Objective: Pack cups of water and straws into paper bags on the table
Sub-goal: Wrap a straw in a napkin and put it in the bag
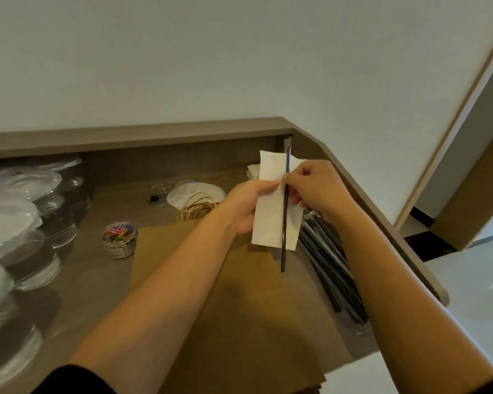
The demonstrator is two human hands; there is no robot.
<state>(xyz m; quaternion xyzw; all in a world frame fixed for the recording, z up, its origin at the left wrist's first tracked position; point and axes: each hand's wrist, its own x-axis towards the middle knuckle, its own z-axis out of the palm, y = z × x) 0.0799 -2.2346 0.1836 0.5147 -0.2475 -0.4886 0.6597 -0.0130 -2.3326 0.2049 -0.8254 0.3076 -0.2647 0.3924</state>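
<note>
My left hand (244, 207) grips a folded white napkin (271, 220) upright above the table. Against the napkin's front my right hand (313, 189) pinches a long black wrapped straw (284, 223), which stands almost vertical and sticks out above and below the napkin. Flat brown paper bags (211, 294) lie on the table under my forearms. A heap of black wrapped straws (332, 265) lies along the right edge. Lidded clear plastic cups (20, 223) stand in rows at the left.
A small clear jar of coloured paper clips (119, 239) stands left of the bags. Behind my hands are rubber bands (195, 210), a white plate (208, 193), a loose lid (160, 194) and spare napkins (252, 170). A raised ledge (137, 135) borders the counter.
</note>
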